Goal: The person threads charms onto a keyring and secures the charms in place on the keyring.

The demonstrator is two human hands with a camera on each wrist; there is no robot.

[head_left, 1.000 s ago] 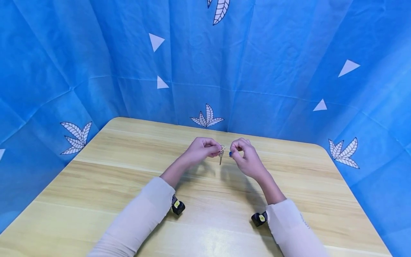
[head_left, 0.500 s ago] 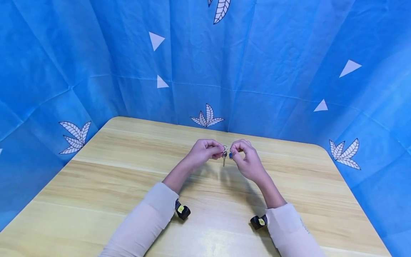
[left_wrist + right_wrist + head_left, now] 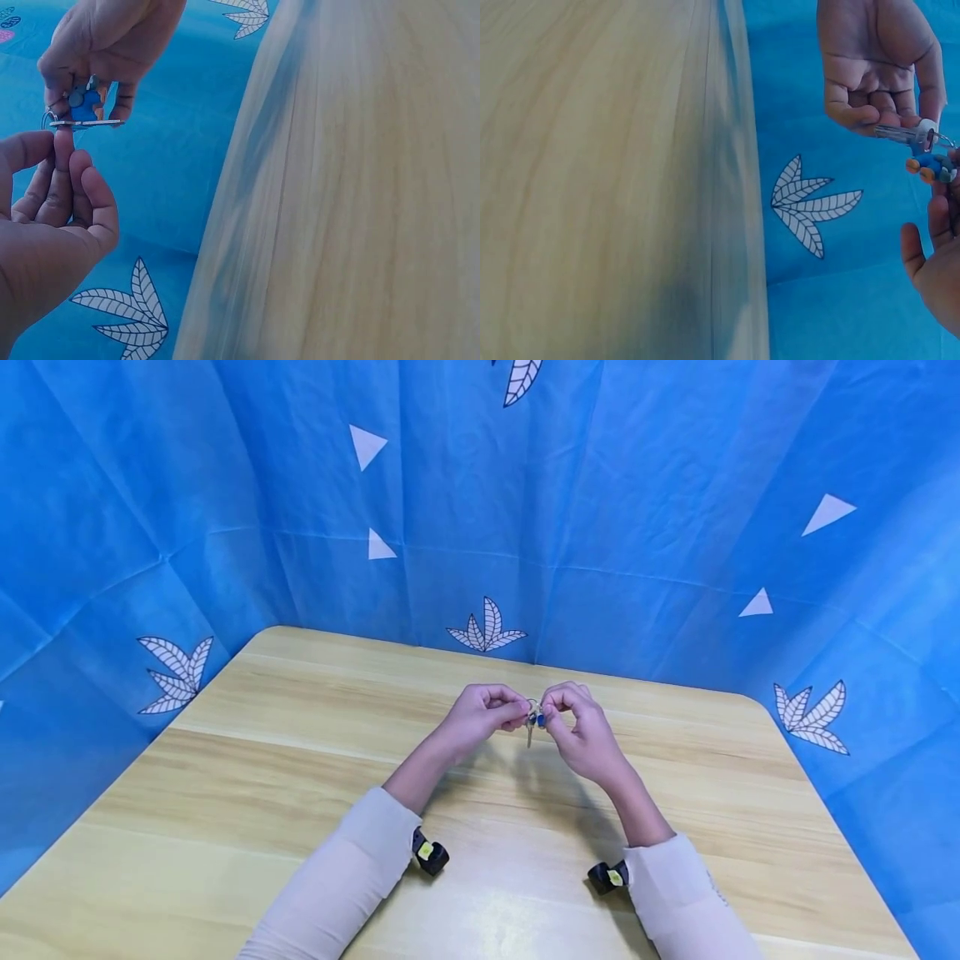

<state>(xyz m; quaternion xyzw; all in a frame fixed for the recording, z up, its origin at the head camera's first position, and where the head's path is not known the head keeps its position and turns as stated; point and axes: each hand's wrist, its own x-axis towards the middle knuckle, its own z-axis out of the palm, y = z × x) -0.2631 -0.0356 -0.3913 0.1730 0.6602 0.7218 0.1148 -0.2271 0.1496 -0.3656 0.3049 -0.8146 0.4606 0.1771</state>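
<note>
My left hand (image 3: 480,717) pinches a metal key ring (image 3: 945,140) between thumb and index finger, above the table. From the ring a silver key (image 3: 529,735) hangs, its blade pointing down in the head view. Just to the right, my right hand (image 3: 581,733) pinches at a small blue charm (image 3: 930,165) with orange and grey parts, shaped like a little figure. In the left wrist view the charm and the key (image 3: 90,123) overlap between both hands' fingertips. The fingers partly hide the ring, and I cannot tell whether the charm is threaded on it.
A light wood-grain table (image 3: 300,793) with rounded far corners spreads beneath both hands. Blue cloth (image 3: 465,468) with white triangles and leaf prints hangs behind and at both sides. Black wrist cameras (image 3: 431,856) sit at the cuffs of light sleeves (image 3: 337,868).
My left hand has moved right with the key ring and key, closing the gap to the right hand. The right hand has stayed nearly in place, and more of the blue charm shows.
</note>
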